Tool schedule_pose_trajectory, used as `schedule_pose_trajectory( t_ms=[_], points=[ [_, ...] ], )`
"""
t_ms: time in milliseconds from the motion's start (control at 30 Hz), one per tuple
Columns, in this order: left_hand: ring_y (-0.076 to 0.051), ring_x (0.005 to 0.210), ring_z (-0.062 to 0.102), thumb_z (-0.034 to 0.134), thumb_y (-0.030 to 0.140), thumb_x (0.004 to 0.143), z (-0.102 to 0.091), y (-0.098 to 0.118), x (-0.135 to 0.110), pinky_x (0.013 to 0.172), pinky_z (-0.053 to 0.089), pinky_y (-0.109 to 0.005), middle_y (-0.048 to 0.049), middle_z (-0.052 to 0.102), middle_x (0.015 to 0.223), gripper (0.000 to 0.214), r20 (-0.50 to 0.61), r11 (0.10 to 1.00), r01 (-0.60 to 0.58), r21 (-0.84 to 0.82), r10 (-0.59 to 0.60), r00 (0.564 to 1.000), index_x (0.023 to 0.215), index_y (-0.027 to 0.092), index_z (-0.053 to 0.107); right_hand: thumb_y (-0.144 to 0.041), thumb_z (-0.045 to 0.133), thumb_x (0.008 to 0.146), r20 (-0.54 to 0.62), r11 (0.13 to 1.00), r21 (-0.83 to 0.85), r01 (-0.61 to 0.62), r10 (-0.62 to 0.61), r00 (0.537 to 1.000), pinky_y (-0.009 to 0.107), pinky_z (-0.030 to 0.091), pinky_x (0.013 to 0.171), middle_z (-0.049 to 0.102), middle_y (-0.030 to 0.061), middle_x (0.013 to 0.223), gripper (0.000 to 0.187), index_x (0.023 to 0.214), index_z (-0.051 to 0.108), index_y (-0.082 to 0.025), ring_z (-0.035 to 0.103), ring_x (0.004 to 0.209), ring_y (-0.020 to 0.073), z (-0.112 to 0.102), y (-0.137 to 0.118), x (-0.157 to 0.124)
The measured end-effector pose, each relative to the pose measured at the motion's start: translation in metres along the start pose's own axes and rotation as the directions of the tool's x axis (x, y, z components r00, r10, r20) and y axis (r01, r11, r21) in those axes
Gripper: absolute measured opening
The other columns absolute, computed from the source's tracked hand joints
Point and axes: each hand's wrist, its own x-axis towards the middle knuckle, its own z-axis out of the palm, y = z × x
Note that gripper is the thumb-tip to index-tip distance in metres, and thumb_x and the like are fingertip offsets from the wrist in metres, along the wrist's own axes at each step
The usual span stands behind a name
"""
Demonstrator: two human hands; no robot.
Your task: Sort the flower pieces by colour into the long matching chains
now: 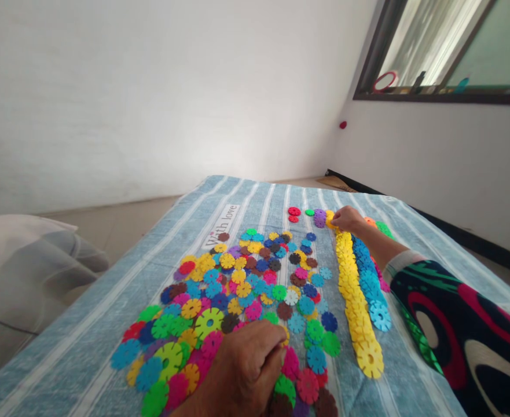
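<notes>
A large spread of colourful notched plastic discs (237, 278) lies on the cloth. Low over its near side, my left hand (250, 365) is closed with the fingers curled in. A bit of yellow shows by its fingertips, but what it holds, if anything, is hidden. My right hand (349, 219) reaches to the far end of a long row of overlapping yellow discs (352, 295). Its fingers pinch at a yellow disc (330, 219) beside some purple discs (319, 218). To the right runs a row of blue discs (370, 284), partly behind my right forearm.
Red discs (294, 212) and a green disc (309, 212) lie toward the back. The striped blue cloth (150, 266) covers the table. Pale sheer fabric (33, 272) hangs at the left. A white wall (150, 98) and a window (437, 52) stand beyond.
</notes>
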Motion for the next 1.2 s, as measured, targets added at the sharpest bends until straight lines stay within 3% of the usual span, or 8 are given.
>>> schedule_pose_trajectory(
  t_ms=[333, 467, 600, 733, 867, 1000, 1100, 1200],
  points=[
    [-0.011, 0.058, 0.055, 0.044, 0.013, 0.087, 0.002, -0.002, 0.0, 0.055, 0.042, -0.02, 0.0015, 0.059, 0.064, 0.018, 0.001, 1.0, 0.003, -0.002, -0.003, 1.0, 0.077, 0.018, 0.058, -0.027, 0.065, 0.075, -0.161, 0.999, -0.032, 0.01, -0.015, 0.987, 0.025, 0.045, 0.064, 0.07, 0.0078, 0.08, 0.022, 0.093, 0.073, -0.016, 0.066, 0.074, 0.0196, 0.0, -0.001, -0.008],
    [-0.011, 0.058, 0.055, 0.044, 0.014, 0.087, 0.002, -0.003, -0.001, 0.055, 0.041, -0.021, 0.0013, 0.059, 0.064, 0.018, 0.006, 1.0, 0.013, -0.01, -0.013, 1.0, 0.076, 0.018, 0.057, -0.026, 0.063, 0.075, -0.231, 0.998, -0.041, 0.038, -0.046, 0.972, 0.027, 0.044, 0.065, 0.07, 0.0112, 0.089, 0.023, 0.094, 0.073, -0.017, 0.065, 0.082, 0.0235, -0.004, -0.003, -0.017],
    [-0.011, 0.059, 0.055, 0.045, 0.013, 0.086, 0.001, -0.001, -0.001, 0.056, 0.041, -0.021, 0.0013, 0.059, 0.065, 0.017, 0.033, 0.999, 0.03, -0.019, -0.029, 0.999, 0.075, 0.018, 0.057, -0.026, 0.06, 0.079, -0.259, 0.993, -0.025, 0.119, -0.121, 0.958, 0.028, 0.043, 0.064, 0.069, 0.0102, 0.077, 0.022, 0.092, 0.073, -0.015, 0.064, 0.076, 0.0225, -0.011, -0.01, -0.035],
    [-0.011, 0.063, 0.056, 0.048, 0.012, 0.083, 0.0, 0.0, 0.0, 0.059, 0.041, -0.02, 0.001, 0.06, 0.067, 0.015, 0.04, 0.999, 0.036, -0.033, -0.035, 0.999, 0.074, 0.017, 0.058, -0.026, 0.058, 0.08, -0.24, 0.967, 0.028, 0.255, -0.241, 0.94, 0.026, 0.041, 0.061, 0.066, 0.0055, 0.066, 0.02, 0.088, 0.073, -0.016, 0.061, 0.065, 0.0171, -0.011, -0.029, -0.078],
    [-0.009, 0.061, 0.055, 0.05, 0.009, 0.08, -0.001, 0.0, 0.0, 0.058, 0.04, -0.019, 0.0022, 0.06, 0.064, 0.014, 0.027, 0.995, 0.07, -0.069, -0.068, 0.997, 0.071, 0.017, 0.058, -0.032, 0.058, 0.082, -0.158, 0.916, 0.106, 0.386, -0.368, 0.916, 0.021, 0.037, 0.053, 0.061, -0.0005, 0.057, 0.019, 0.08, 0.072, -0.019, 0.056, 0.056, 0.012, 0.002, -0.048, -0.146],
    [-0.009, 0.06, 0.055, 0.05, 0.007, 0.078, -0.001, -0.003, 0.002, 0.058, 0.039, -0.019, 0.0027, 0.06, 0.064, 0.015, -0.002, 0.99, 0.099, -0.1, -0.1, 0.995, 0.072, 0.017, 0.059, -0.03, 0.053, 0.084, -0.12, 0.806, 0.232, 0.544, -0.531, 0.839, 0.021, 0.032, 0.051, 0.061, -0.0013, 0.06, 0.022, 0.075, 0.07, -0.02, 0.053, 0.055, 0.0107, 0.023, -0.061, -0.214],
    [-0.009, 0.059, 0.055, 0.049, 0.009, 0.08, -0.001, -0.006, 0.003, 0.057, 0.039, -0.019, 0.0025, 0.06, 0.063, 0.016, -0.021, 0.99, 0.114, -0.085, -0.117, 0.993, 0.071, 0.017, 0.059, -0.029, 0.051, 0.087, -0.076, 0.788, 0.213, 0.578, -0.577, 0.813, 0.022, 0.031, 0.052, 0.064, -0.0013, 0.063, 0.024, 0.076, 0.07, -0.021, 0.055, 0.056, 0.0111, 0.035, -0.069, -0.249],
    [-0.01, 0.06, 0.055, 0.049, 0.011, 0.081, -0.002, -0.008, 0.004, 0.058, 0.039, -0.02, 0.002, 0.059, 0.063, 0.016, -0.021, 0.989, 0.139, -0.044, -0.14, 0.99, 0.072, 0.017, 0.06, -0.028, 0.049, 0.088, -0.005, 0.819, 0.129, 0.558, -0.563, 0.827, 0.023, 0.034, 0.057, 0.069, 0.0004, 0.07, 0.022, 0.091, 0.071, -0.025, 0.062, 0.064, 0.0145, 0.042, -0.076, -0.267]
  ],
)
